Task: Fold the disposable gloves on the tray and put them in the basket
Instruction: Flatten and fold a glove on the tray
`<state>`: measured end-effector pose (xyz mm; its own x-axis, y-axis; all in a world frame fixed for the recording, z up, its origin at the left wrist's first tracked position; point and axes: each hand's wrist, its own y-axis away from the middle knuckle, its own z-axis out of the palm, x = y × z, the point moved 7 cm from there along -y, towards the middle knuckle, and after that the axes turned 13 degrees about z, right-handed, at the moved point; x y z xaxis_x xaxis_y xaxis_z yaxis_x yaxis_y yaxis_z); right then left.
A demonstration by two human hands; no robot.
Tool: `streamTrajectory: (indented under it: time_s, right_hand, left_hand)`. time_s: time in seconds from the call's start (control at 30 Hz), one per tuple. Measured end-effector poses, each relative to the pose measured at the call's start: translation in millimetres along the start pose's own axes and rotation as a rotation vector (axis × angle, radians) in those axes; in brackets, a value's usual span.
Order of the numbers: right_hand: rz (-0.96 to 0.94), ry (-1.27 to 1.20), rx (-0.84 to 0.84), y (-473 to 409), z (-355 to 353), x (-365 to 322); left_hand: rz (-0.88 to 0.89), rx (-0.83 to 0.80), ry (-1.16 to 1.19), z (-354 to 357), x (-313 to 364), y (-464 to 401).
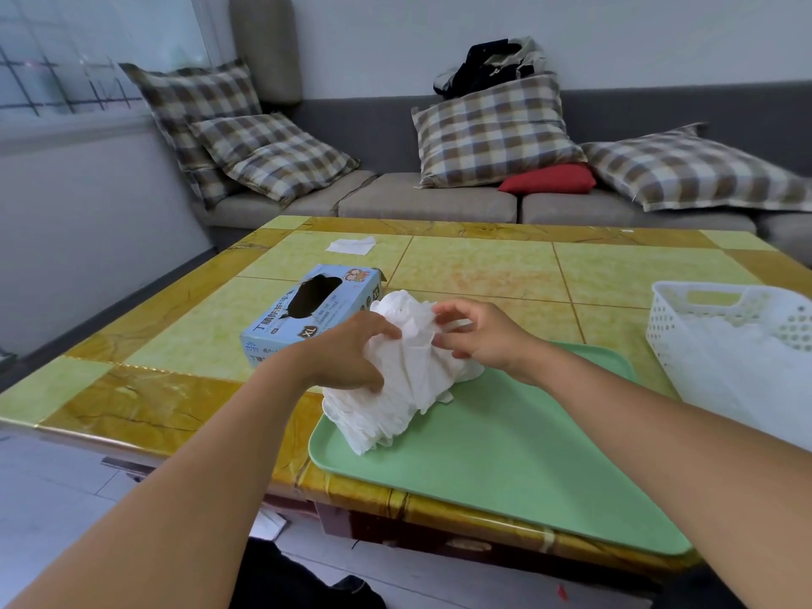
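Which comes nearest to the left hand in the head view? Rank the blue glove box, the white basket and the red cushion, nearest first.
From the left hand:
1. Blue glove box, on the table just behind and left of that hand.
2. White basket, at the table's right edge, past the right hand.
3. Red cushion, on the sofa beyond the table.

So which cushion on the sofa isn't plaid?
The small red cushion, tucked between two plaid cushions on the right; the others all show brown-and-cream checks.
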<state>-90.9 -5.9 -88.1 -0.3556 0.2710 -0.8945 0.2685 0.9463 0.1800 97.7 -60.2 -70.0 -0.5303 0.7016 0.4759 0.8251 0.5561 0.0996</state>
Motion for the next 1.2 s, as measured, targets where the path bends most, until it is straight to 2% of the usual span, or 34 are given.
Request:
streamTrajectory:
  time_s: [0.1,0.2,0.33,0.4,0.7,0.87,0.93,1.03,1.1,1.17,1.2]
  right_hand:
    - [-0.099,0.234,0.075,0.2,9.5,-4.8]
    - [-0.174,0.225,0.186,5.1,13.7,-12.1]
    - [-0.177,0.089,0.253,8.7,5.4,-11.0]
    - [-0.151,0.125,0.245,8.5,1.6,-6.9]
    - [-0.140,0.217,0.047,10.2,-4.8,3.4]
    - [-0.131,0.257,0.017,9.2,-6.3,4.6]
    - [-0.107,0.378,-0.007,11.7,-7.3,3.5]
    - [-0.045,0.787,-0.153,23.7,-9.6,5.4]
    - [0.081,0.945,-0.292,36.0,-23.5,13.3]
    - [0.207,0.901,-0.412,50.7,-44.9,20.9]
    - [0.231,0.796,-0.442,57.1,-55.2,21.0]
  left_hand:
    - [0.049,0.114,0.066,-6.0,6.7,0.2]
    - [0.135,0.277,0.155,-10.8,20.8,-5.1]
    - [0.138,0.146,-0.080,7.0,23.4,-17.6]
    - [0.115,0.167,-0.097,5.7,18.7,-20.0]
    - [0.103,0.427,-0.073,-15.3,12.2,-18.0]
    - [0.059,0.476,-0.015,-19.7,4.1,-18.7]
    - [0.002,0.550,-0.013,-25.2,-1.1,-15.0]
    - [-0.124,0.588,-0.087,-28.0,-7.2,-11.9]
    - [-0.191,0.616,-0.122,-30.0,-11.0,-11.6]
    - [-0.206,0.614,-0.107,-29.2,-12.3,-14.0]
    - [-0.184,0.590,-0.086,-27.0,-11.5,-17.3]
